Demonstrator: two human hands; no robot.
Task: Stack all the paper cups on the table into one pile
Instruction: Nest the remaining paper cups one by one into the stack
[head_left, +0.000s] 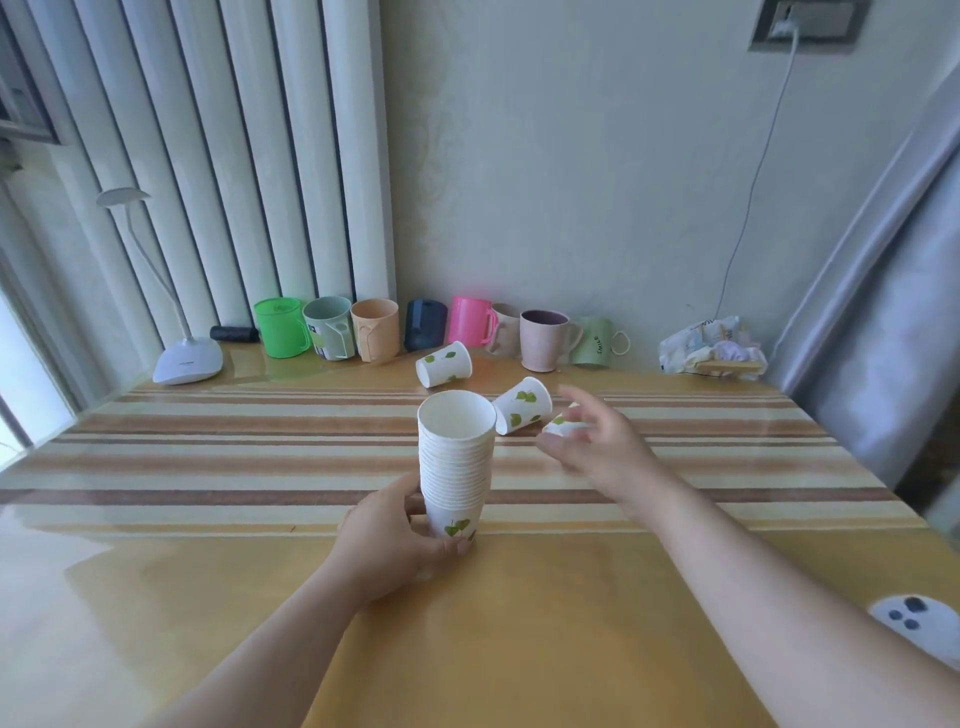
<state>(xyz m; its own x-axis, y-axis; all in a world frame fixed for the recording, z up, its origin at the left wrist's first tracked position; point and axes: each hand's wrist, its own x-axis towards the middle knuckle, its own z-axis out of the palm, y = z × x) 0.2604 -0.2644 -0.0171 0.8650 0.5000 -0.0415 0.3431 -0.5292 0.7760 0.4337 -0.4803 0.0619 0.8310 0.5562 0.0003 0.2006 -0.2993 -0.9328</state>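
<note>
A tall pile of white paper cups with green leaf prints (456, 462) stands upright in the middle of the table. My left hand (395, 540) grips its bottom cup. Three loose cups lie on their sides beyond it: one (444, 364) near the mugs, one (522, 405) just right of the pile's rim, and one (563, 425) partly hidden under my right hand (597, 447). The fingers of my right hand curve around that third cup and appear to touch it; the hand is blurred.
A row of coloured mugs (374, 335) lines the back wall. A white desk lamp (188, 361) stands at the back left, crumpled packaging (711, 345) at the back right. A white phone (919, 626) lies near the right front edge. The table (208, 467) has a striped runner.
</note>
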